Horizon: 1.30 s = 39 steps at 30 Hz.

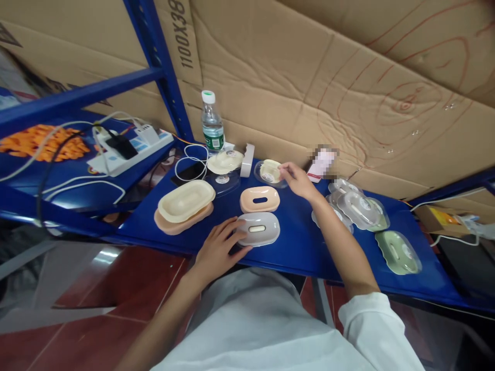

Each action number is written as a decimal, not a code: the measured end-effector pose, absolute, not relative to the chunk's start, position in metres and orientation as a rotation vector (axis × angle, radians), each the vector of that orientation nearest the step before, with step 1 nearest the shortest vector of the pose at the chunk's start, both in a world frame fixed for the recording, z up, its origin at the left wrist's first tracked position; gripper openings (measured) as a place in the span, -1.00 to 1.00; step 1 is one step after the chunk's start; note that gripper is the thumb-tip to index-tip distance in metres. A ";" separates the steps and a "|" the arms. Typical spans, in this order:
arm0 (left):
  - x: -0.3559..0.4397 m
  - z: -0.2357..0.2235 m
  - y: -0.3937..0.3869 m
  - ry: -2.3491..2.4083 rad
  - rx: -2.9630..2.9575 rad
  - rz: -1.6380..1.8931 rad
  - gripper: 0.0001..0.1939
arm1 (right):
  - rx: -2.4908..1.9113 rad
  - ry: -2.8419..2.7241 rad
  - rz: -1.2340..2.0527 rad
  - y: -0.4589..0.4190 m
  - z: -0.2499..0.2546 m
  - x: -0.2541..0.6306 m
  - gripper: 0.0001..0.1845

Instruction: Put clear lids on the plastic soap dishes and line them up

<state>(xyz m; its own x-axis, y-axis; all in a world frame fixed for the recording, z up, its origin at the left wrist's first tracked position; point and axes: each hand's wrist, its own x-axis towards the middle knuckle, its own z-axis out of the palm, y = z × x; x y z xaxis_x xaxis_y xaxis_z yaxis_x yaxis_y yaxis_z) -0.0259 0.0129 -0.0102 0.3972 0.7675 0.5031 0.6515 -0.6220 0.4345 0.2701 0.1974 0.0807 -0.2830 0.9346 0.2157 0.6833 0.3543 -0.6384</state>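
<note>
Head camera: where is the grey dish point(258, 229) compared with the left hand's point(218, 250) fingers?

"On the blue table point(297, 242), nearest the person, with the fingers at its left end. The thumb lies along the near edge, and the fingertips reach onto the left side."

"Are they closed around it?"

"No, they are spread apart, loosely bent, touching it without wrapping round it."

"What about the right hand point(299, 180)?"

"Its fingertips are at the right end of the small cream dish point(269, 171), which sits in clear plastic farther back. Thumb and forefinger are close together; I cannot tell if they pinch the rim."

"And between those dishes?"

"A peach dish point(259, 199) with a slot, just beyond the grey one. The large cream tray point(186, 200) rests on a peach tray point(184, 224) to the left. Off to the right are a pile of covered dishes point(358, 207) and a green dish point(396, 252)."
</note>
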 end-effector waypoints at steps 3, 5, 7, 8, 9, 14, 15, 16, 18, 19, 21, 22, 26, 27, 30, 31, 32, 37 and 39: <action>-0.026 -0.011 0.013 1.281 2.456 1.056 -0.77 | -1.389 -1.913 0.663 0.177 0.082 0.271 -0.41; -0.027 -0.010 0.012 1.317 2.393 1.051 -0.62 | -1.373 -1.861 0.718 0.153 0.079 0.269 -0.32; -0.027 -0.009 0.009 1.353 2.295 1.032 -0.41 | -1.349 -1.846 0.772 0.125 0.071 0.267 -0.31; -0.026 -0.008 0.008 1.362 2.249 1.018 -0.32 | -1.338 -1.844 0.782 0.110 0.066 0.265 -0.34; -0.025 -0.008 0.007 1.359 2.220 1.004 -0.27 | -1.332 -1.836 0.768 0.095 0.058 0.264 -0.38; -0.019 -0.009 0.006 1.218 2.300 0.974 -0.33 | -1.348 -1.775 0.543 0.035 0.020 0.253 -0.50; -0.017 -0.010 0.006 1.190 2.319 0.961 -0.35 | -1.353 -1.796 0.529 0.026 0.015 0.252 -0.50; -0.016 -0.010 0.007 1.165 2.331 0.946 -0.36 | -1.358 -1.825 0.523 0.018 0.012 0.253 -0.50; -0.013 -0.009 0.007 1.115 2.341 0.917 -0.37 | -1.369 -1.894 0.509 0.005 0.011 0.257 -0.51; -0.011 -0.009 0.007 1.090 2.341 0.910 -0.37 | -1.359 -1.944 0.490 0.000 0.011 0.259 -0.52; -0.008 -0.008 0.008 1.051 2.333 0.901 -0.40 | -1.306 -2.083 0.409 -0.008 0.015 0.266 -0.51; -0.007 -0.008 0.008 1.043 2.321 0.898 -0.41 | -1.271 -2.161 0.355 -0.011 0.016 0.268 -0.48; -0.005 -0.006 0.012 1.046 2.232 0.886 -0.41 | -1.174 -2.391 0.171 -0.014 0.022 0.274 -0.19; -0.005 -0.005 0.014 1.039 2.219 0.879 -0.39 | -1.139 -2.430 0.135 -0.012 0.023 0.275 -0.19; -0.005 0.000 0.016 1.009 2.230 0.828 -0.37 | -0.993 -2.530 0.084 -0.006 0.026 0.277 -0.30; -0.005 0.001 0.016 1.007 2.237 0.809 -0.36 | -0.959 -2.552 0.087 -0.004 0.027 0.278 -0.31; -0.005 0.002 0.016 1.012 2.240 0.796 -0.35 | -0.947 -2.565 0.094 -0.003 0.029 0.278 -0.31; -0.005 0.000 0.017 1.009 2.220 0.792 -0.36 | -1.111 -2.579 0.100 -0.009 0.031 0.277 -0.24; -0.004 -0.001 0.017 0.987 2.212 0.790 -0.39 | -1.197 -2.546 0.123 -0.016 0.029 0.275 -0.20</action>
